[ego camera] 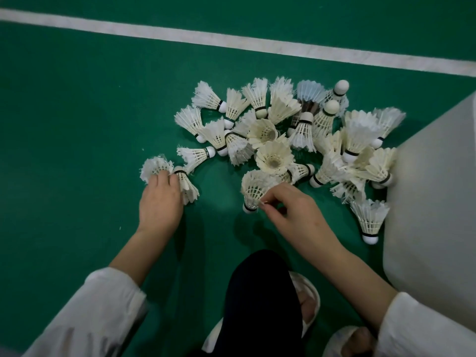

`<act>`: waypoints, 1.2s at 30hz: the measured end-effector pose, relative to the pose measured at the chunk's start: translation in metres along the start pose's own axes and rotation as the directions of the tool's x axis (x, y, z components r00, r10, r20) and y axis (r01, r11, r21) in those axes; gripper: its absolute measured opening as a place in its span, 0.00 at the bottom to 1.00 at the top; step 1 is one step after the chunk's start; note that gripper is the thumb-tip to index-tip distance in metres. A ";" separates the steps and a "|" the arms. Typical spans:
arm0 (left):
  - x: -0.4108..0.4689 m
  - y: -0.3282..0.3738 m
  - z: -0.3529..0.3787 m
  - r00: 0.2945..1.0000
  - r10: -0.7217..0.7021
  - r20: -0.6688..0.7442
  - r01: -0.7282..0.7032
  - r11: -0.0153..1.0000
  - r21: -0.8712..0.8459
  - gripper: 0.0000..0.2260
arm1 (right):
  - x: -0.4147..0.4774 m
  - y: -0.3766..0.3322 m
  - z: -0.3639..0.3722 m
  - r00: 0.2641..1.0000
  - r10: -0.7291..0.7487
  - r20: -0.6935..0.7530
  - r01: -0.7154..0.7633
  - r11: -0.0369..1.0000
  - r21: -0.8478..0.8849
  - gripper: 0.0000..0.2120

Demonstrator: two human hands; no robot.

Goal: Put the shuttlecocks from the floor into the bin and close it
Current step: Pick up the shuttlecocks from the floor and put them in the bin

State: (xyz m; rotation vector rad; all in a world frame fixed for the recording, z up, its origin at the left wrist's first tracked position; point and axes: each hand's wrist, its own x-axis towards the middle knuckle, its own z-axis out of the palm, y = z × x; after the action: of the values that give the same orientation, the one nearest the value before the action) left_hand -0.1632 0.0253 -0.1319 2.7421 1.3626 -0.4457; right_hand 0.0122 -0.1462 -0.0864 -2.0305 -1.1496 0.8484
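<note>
Several white feather shuttlecocks lie in a pile (283, 130) on the green court floor. My left hand (159, 202) reaches down at the pile's left end, fingers curled over two shuttlecocks (157, 167) there. My right hand (291, 207) pinches the feathers of one shuttlecock (253, 189) at the pile's near edge, its cork pointing down. The grey bin (432, 202) stands at the right edge; only its side shows, so its opening and lid are hidden.
A white court line (231, 43) runs across the floor behind the pile. My dark trouser knee (260, 292) and white sandals (309, 305) are at the bottom centre. One shuttlecock (369, 219) lies against the bin's side.
</note>
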 end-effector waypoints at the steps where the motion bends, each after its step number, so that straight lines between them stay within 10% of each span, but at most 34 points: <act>1: 0.001 0.001 -0.006 1.000 0.008 -0.026 -0.008 1.000 0.003 0.06 | -0.001 0.000 -0.001 1.000 -0.006 0.000 0.006 1.000 -0.002 0.02; 12: -0.016 0.108 -0.126 0.920 0.254 -0.300 -0.362 0.847 -0.390 0.11 | 0.007 -0.019 -0.119 0.959 -0.242 0.147 0.279 0.901 -0.331 0.02; 17: -0.016 0.168 -0.167 0.860 0.443 -0.253 -0.510 0.739 -0.440 0.14 | -0.047 0.011 -0.214 0.968 -0.138 -0.210 0.066 0.947 -0.315 0.01; 22: -0.019 0.226 -0.178 0.758 0.612 -0.226 -0.647 0.662 -0.378 0.13 | -0.089 0.068 -0.250 0.716 0.257 -0.649 -0.304 0.952 0.041 0.03; 36: -0.041 0.264 -0.151 0.695 0.681 -0.229 -0.706 0.588 -0.394 0.18 | -0.066 0.124 -0.196 0.822 0.463 -0.332 -0.517 0.851 -0.092 0.09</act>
State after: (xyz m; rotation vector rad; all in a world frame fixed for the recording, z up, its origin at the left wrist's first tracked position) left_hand 0.0563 -0.1418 0.0018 2.5818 0.2191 0.0197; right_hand 0.1971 -0.2978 -0.0549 -2.5595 -0.5452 0.6494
